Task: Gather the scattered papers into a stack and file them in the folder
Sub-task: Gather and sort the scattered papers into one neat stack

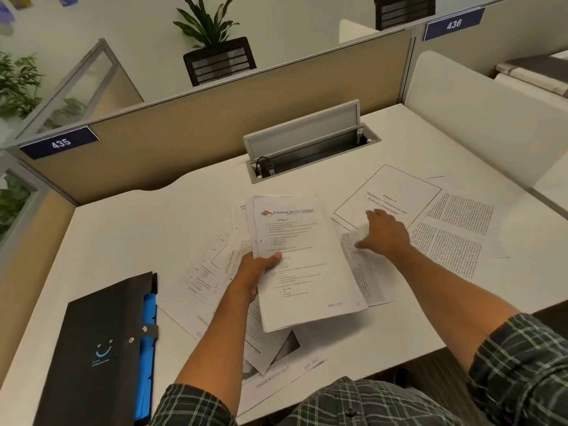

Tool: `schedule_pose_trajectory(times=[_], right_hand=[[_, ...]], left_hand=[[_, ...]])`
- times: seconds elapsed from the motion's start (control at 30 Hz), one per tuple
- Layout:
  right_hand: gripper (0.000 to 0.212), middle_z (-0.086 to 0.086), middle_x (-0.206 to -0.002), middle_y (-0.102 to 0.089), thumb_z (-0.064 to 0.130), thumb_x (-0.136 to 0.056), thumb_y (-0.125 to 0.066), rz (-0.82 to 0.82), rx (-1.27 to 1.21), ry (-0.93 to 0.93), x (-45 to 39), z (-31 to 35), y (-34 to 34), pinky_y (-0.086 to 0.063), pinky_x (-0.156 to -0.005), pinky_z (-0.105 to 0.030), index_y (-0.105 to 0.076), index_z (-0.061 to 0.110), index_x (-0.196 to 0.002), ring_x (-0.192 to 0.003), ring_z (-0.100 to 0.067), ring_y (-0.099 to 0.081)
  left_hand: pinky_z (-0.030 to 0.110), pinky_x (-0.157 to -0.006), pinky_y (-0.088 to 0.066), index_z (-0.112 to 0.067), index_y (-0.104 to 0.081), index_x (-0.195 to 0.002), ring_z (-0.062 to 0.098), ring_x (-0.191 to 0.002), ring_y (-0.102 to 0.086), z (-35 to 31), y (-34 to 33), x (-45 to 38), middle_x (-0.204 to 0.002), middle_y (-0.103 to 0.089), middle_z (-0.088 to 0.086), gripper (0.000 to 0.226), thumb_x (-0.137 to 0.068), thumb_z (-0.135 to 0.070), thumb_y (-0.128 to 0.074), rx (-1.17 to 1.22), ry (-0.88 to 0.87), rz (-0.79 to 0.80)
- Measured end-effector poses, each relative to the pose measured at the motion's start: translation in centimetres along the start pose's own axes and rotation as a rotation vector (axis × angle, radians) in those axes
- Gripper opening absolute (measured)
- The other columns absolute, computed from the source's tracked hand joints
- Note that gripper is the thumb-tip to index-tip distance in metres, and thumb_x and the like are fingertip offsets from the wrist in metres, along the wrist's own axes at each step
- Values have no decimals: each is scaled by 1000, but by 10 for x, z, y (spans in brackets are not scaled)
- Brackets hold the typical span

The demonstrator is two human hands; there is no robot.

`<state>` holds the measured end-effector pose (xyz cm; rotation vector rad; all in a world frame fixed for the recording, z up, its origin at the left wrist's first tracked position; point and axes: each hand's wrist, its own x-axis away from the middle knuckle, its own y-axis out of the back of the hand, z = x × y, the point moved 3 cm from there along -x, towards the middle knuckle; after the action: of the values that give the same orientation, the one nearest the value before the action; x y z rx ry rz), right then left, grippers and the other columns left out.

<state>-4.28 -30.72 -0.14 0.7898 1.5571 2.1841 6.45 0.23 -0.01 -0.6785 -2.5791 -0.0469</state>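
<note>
head view: left grip (256, 273) clasps paper stack (304, 262); right grip (385, 233) splayed; folder (101, 348) closed.

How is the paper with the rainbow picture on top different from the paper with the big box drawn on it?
The rainbow paper is held up off the desk in the left hand, on top of a small bunch of sheets; the boxed paper lies flat on the desk under the right hand. The rainbow paper has a coloured logo and many short lines; the boxed paper has only a few black lines inside a frame. Both are white printed sheets.
</note>
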Motion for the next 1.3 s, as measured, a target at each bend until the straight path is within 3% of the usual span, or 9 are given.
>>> schedule_pose_trajectory(times=[0.1, 0.23, 0.3, 0.47, 0.7, 0.87, 1.03, 1.17, 1.3], right_hand=[[104, -8, -144, -49, 72, -68, -80, 52, 97, -16, 1, -13, -12, -48, -96, -44, -40, 16, -146, -128, -30, -54], [90, -6, -126, -59, 78, -72, -71, 8, 131, 7, 1, -21, -16, -46, -78, -38, -46, 17, -134, -112, -27, -61], [84, -7, -126, -61, 75, -79, -67, -7, 178, 38, -1, -21, -14, -45, -76, -37, -46, 16, -135, -110, -27, -62], [64, -8, -128, -61, 57, -96, -56, -22, 274, 77, -5, -20, -14, -50, -88, -40, -42, 16, -144, -113, -28, -63], [43, -6, -116, -64, 33, -96, -56, -32, 318, 101, -4, -18, -10, -42, -70, -33, -50, 15, -135, -101, -27, -64], [64, -2, -114, -66, 35, -84, -67, 68, 311, 146, -9, -18, 3, -50, -75, -33, -46, 18, -143, -101, -24, -65], [111, -1, -138, -58, 46, -67, -92, 237, 274, 131, -15, -27, 17, -50, -96, -40, -30, 24, -157, -127, -26, -56], [112, -2, -141, -57, 41, -63, -96, 224, 229, 94, -17, -33, 15, -48, -104, -42, -36, 21, -155, -131, -28, -53], [105, -3, -143, -57, 39, -66, -95, 207, 177, 66, -17, -36, 15, -47, -106, -42, -40, 20, -154, -132, -29, -52]], left_hand=[[40, -86, -62, -4, -66, -130, 30, -106, -74, 9, 4, -1, -117, -76, 12, 41, -90, -7, -75, -3, 20, 0], [47, -93, -59, -4, -66, -130, 31, -108, -73, 12, 6, -1, -120, -75, 13, 42, -90, -8, -76, -6, 37, -17], [49, -95, -58, -3, -65, -130, 33, -108, -72, 13, 7, -2, -120, -75, 14, 42, -90, -8, -76, -11, 47, -30], [46, -90, -60, 0, -67, -127, 34, -105, -73, 14, 8, -3, -115, -76, 14, 41, -88, -9, -77, -10, 64, -61], [48, -89, -60, -3, -69, -123, 33, -101, -75, 18, 11, -5, -111, -78, 13, 40, -86, -10, -80, -8, 82, -81], [49, -91, -60, -4, -69, -123, 33, -102, -74, 20, 11, -4, -113, -77, 13, 39, -86, -10, -80, -8, 79, -81], [46, -91, -60, -5, -67, -126, 32, -105, -73, 19, 9, -4, -118, -75, 13, 42, -86, -9, -79, -7, 63, -68], [52, -96, -58, -4, -66, -127, 33, -107, -73, 18, 7, -4, -118, -75, 14, 43, -87, -9, -79, -10, 64, -68], [43, -85, -62, -5, -68, -124, 32, -103, -74, 18, 7, -3, -117, -76, 14, 38, -87, -9, -78, -3, 61, -75]])
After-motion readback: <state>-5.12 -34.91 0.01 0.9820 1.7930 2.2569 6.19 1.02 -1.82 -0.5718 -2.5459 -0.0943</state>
